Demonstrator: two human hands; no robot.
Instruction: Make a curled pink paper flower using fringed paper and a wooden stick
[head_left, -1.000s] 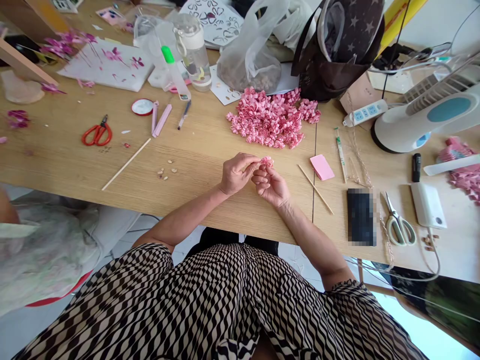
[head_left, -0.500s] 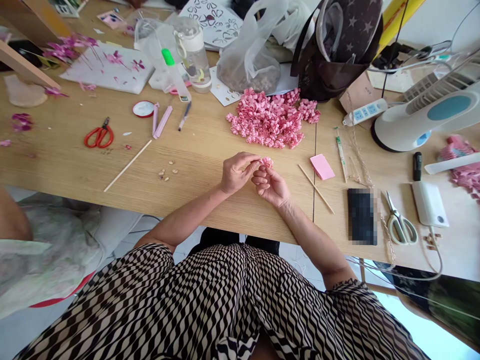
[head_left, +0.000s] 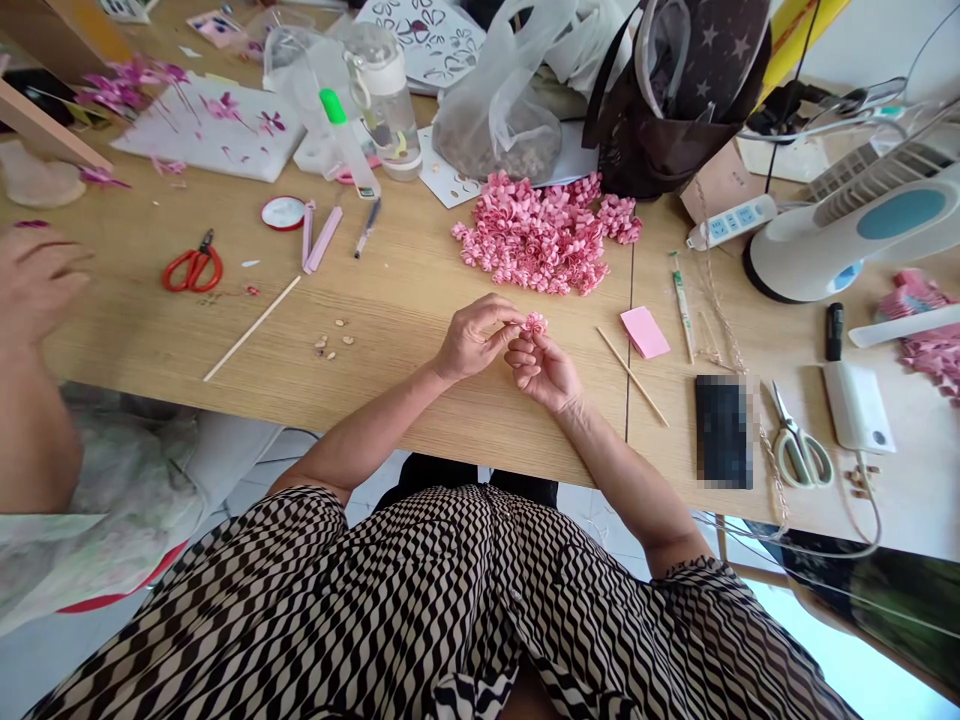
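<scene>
Between my fingertips is a small pink paper flower (head_left: 534,323) with curled petals, just above the table (head_left: 405,400). My left hand (head_left: 475,338) pinches its left side with thumb and forefinger. From below, my right hand (head_left: 546,370) grips its base, the other fingers curled in. Beyond my hands lies a heap of pink curled flowers (head_left: 532,235). To the right are a thin wooden stick (head_left: 632,375) and a stack of pink paper squares (head_left: 644,332).
A co-worker's hand (head_left: 37,285) is over the table at far left. Red-handled pliers (head_left: 193,268), another stick (head_left: 251,328) and a pen (head_left: 367,229) lie leftward. At right are a phone-like dark pixelated block (head_left: 721,432), scissors (head_left: 801,450) and a white fan (head_left: 847,235).
The co-worker's hand has come into view over the table at the left. My hands keep nearly the same place, still holding the flower. The view has shifted slightly.
</scene>
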